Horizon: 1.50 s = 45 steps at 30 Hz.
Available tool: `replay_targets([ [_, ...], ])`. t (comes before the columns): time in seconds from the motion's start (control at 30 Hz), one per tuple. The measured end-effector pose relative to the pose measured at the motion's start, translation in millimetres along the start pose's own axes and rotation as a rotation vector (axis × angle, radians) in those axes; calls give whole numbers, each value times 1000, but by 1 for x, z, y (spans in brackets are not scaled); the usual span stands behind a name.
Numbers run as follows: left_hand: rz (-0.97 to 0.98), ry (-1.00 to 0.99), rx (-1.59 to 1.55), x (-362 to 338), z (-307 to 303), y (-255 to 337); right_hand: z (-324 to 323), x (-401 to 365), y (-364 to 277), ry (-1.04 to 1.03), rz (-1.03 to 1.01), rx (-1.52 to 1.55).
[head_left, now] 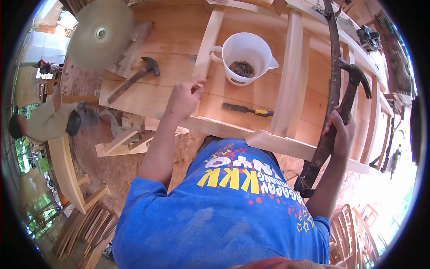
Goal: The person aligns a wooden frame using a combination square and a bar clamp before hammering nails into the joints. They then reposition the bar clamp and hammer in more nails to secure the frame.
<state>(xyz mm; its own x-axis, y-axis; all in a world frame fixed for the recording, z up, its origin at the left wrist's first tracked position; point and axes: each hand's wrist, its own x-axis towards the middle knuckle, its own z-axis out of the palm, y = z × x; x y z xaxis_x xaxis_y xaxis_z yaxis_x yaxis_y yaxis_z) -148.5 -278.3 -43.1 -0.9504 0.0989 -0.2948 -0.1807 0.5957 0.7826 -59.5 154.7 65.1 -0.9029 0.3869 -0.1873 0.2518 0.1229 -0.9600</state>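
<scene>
My right hand [339, 130] is wrapped round the handle of a claw hammer [348, 96], whose head points away from me beside a long dark clamp bar [334, 58]. Over the near edge of the wooden frame [224, 126], my left hand [187, 97] is closed with fingertips pinched together; anything between them is too small to make out. A white pitcher [246, 47] holding small brown pieces, apparently nails, stands on the boards beyond it. Between the frame's crosspieces lies a chisel [247, 110] with a yellow and black handle.
Another hammer [134, 80] lies on the boards at the left, near a large round disc [101, 33]. Another person [49, 121] is at the far left. Wooden pieces [87, 233] are stacked at the lower left, and a power tool [369, 38] sits at the upper right.
</scene>
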Motion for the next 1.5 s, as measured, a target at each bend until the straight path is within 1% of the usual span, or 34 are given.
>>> replay_targets([
  [0.1, -54, 130, -65, 12, -18, -12, 2, 2, 7, 44, -40, 4],
  [0.13, -68, 183, -92, 17, -25, -16, 0, 1, 8, 45, -17, -29],
  [0.17, -65, 172, -142, 16, -20, -33, -4, -2, 10, 39, 2, -59],
  [0.2, -38, 189, -184, 19, -15, -62, -4, 0, 10, 27, -8, -65],
  [0.23, 48, 244, -210, 42, -28, -81, 0, 0, 12, 67, -41, -87],
  [0.27, -5, 305, -347, 52, -27, -82, -1, 3, 20, 53, -124, -94],
  [0.3, -19, 198, -127, 60, -40, -83, 0, 4, 25, 58, -164, -45],
  [0.33, -60, 216, 40, 59, -43, -62, 9, 3, 20, 116, -191, -13],
  [0.37, 2, 231, 128, 61, -39, -63, 15, -4, 15, 176, -191, 2],
  [0.4, 69, 243, 218, 73, -38, -66, 17, -3, 14, 162, -197, 15],
  [0.5, 100, 268, 384, 92, -36, -56, 14, -5, 12, 138, -176, 13],
  [0.6, 247, 461, 490, 97, -37, -28, 13, -4, 11, 118, -161, 5],
  [0.63, 297, 455, 369, 97, -41, -5, 13, -5, 11, 117, -160, -4],
  [0.7, 413, 429, 128, 92, -46, 60, 14, -6, 8, 126, -167, -20],
  [0.77, 584, 228, 166, 89, -41, 110, 12, -7, 9, 119, -161, -28],
  [0.83, 764, -101, 420, 101, -19, 134, 11, -5, 9, 104, -167, -30],
  [0.9, 557, -501, 821, 112, 14, 153, 10, -5, 12, 91, -177, -27],
  [1.0, 546, -721, 1295, 140, 67, 151, 10, -9, 4, 95, -178, -56],
  [1.03, 544, -785, 1376, 149, 81, 152, 10, -10, 3, 97, -184, -65],
  [1.1, 520, -859, 1383, 162, 99, 154, 10, -10, 0, 99, -197, -87],
  [1.2, 476, -889, 1331, 166, 113, 158, 8, -7, 5, 108, -221, -138],
  [1.5, 395, -893, 1210, 153, 98, 151, 6, -6, 6, 102, -239, -204],
])
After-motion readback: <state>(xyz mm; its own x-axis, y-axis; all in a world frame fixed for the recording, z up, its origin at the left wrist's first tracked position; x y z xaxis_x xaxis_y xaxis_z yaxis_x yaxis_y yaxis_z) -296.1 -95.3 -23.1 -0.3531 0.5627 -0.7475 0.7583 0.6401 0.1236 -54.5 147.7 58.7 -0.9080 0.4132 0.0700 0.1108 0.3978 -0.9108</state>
